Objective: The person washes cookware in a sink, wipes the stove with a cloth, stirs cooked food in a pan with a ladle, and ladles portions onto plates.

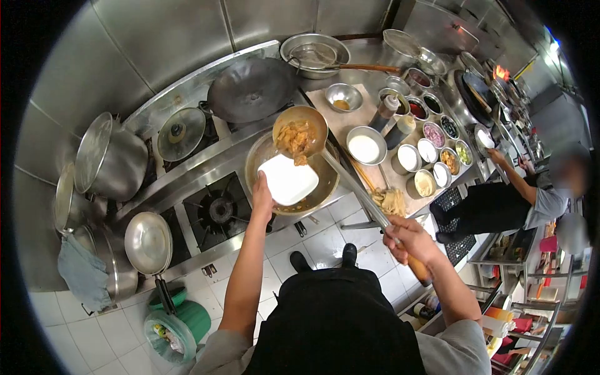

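My left hand [262, 199] grips the left edge of a white square dish [289, 180], which is over a large metal pan [325, 187]. My right hand [409, 240] is closed around the handle of a long ladle [356, 187], near its wooden end. The ladle's bowl holds brown chunks of food, some at its lip just above the dish's upper edge. Beneath the dish, the pan's inside is mostly hidden.
A burner [220, 209] and a frying pan [149, 242] lie left. Behind are a dark wok [253, 90] and a glass lid [181, 134]. Ingredient bowls [367, 146] and squeeze bottles [384, 112] stand right. Another person [500, 203] works far right; a green bin [194, 322] is lower left.
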Action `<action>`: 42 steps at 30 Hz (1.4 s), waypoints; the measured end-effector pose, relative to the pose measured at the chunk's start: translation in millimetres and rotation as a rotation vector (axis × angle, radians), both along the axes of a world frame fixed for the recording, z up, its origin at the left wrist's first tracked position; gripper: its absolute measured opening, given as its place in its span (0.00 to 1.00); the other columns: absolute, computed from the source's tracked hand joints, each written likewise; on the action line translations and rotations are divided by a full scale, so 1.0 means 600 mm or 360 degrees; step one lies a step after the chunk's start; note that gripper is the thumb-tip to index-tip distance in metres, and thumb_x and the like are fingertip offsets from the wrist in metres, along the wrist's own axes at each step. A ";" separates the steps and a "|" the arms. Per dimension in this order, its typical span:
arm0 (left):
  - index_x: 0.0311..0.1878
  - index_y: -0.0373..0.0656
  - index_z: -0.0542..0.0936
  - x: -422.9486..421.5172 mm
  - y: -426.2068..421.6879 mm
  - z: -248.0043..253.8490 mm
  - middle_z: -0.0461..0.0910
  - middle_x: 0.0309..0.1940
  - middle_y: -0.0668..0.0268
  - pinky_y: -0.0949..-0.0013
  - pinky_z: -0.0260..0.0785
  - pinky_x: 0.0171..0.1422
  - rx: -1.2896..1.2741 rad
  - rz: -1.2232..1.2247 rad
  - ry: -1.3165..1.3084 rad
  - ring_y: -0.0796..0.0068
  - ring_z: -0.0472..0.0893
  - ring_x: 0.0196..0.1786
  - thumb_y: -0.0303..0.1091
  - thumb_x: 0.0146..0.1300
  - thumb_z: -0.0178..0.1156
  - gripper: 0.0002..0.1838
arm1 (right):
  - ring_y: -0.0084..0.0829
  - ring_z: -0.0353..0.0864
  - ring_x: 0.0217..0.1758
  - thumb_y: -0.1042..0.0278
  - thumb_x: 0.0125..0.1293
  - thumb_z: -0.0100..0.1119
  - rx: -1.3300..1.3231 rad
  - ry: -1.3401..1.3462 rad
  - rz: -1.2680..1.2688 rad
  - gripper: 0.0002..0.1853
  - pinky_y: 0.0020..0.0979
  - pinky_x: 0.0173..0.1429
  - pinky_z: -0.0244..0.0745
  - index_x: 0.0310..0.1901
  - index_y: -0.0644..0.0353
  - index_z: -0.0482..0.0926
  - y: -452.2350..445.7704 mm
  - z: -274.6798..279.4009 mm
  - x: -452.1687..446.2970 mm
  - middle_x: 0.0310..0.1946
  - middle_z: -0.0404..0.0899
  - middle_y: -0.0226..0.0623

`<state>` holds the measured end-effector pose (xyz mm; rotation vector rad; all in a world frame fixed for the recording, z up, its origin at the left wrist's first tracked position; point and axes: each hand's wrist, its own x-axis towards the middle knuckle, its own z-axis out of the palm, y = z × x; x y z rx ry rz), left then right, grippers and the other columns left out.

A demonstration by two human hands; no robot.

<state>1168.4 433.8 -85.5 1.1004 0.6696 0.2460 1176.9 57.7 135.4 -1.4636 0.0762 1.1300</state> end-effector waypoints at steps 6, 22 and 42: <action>0.75 0.41 0.60 0.075 -0.024 0.050 0.68 0.70 0.59 0.60 0.68 0.71 -0.0344 -0.0010 -0.0210 0.63 0.72 0.70 0.60 0.78 0.37 0.36 | 0.35 0.78 0.20 0.72 0.70 0.56 -0.0388 -0.1033 0.0297 0.26 0.34 0.26 0.74 0.70 0.63 0.68 0.006 -0.056 -0.076 0.25 0.77 0.38; 0.74 0.36 0.58 0.112 0.046 0.027 0.66 0.71 0.56 0.58 0.65 0.73 -0.0179 -0.0314 -0.0507 0.60 0.70 0.70 0.60 0.78 0.35 0.37 | 0.16 0.60 0.09 0.65 0.75 0.48 0.1229 0.0677 -0.0779 0.26 0.19 0.09 0.61 0.71 0.63 0.61 0.002 -0.073 -0.112 0.22 0.67 0.29; 0.74 0.39 0.63 0.229 -0.482 0.225 0.69 0.71 0.60 0.57 0.63 0.74 -0.0215 -0.1419 -0.0334 0.62 0.71 0.70 0.57 0.78 0.43 0.34 | 0.27 0.73 0.20 0.66 0.67 0.61 0.0656 0.0291 -0.0573 0.12 0.32 0.22 0.74 0.35 0.68 0.77 -0.031 -0.331 -0.072 0.25 0.77 0.39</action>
